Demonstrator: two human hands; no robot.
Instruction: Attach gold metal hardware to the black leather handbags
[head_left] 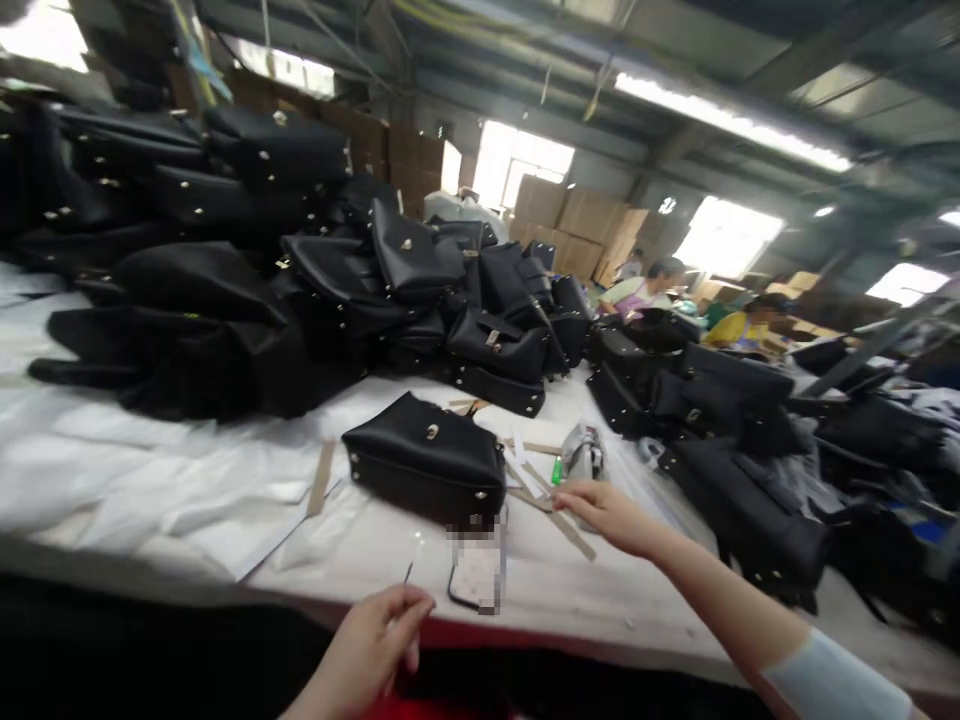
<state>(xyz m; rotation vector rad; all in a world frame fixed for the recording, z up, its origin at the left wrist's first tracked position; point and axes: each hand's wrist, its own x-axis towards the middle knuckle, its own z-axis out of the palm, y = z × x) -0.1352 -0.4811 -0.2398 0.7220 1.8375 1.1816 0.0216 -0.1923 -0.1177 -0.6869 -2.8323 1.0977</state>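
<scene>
My left hand point(379, 632) is at the table's front edge, its fingers pinched together. A thin dark stick point(409, 573) pokes up from behind these fingers; its kind is too small to tell. My right hand point(604, 512) hovers over the table to the right, fingertips close together beside some flat brown strips point(574, 535). Whether anything sits in that pinch is hidden. Between and beyond my hands a black handbag point(427, 455) with a metal clasp lies on its side. A phone point(476, 575), partly blurred out, rests in front of it.
Black handbags point(420, 255) are heaped across the back and left. More bags point(742, 490) lie on the right. White wrapping point(172, 480) covers the left of the table. A small green object point(556, 470) and a clear-wrapped bundle point(583, 452) sit beyond my right hand. Two people point(649, 290) work farther back.
</scene>
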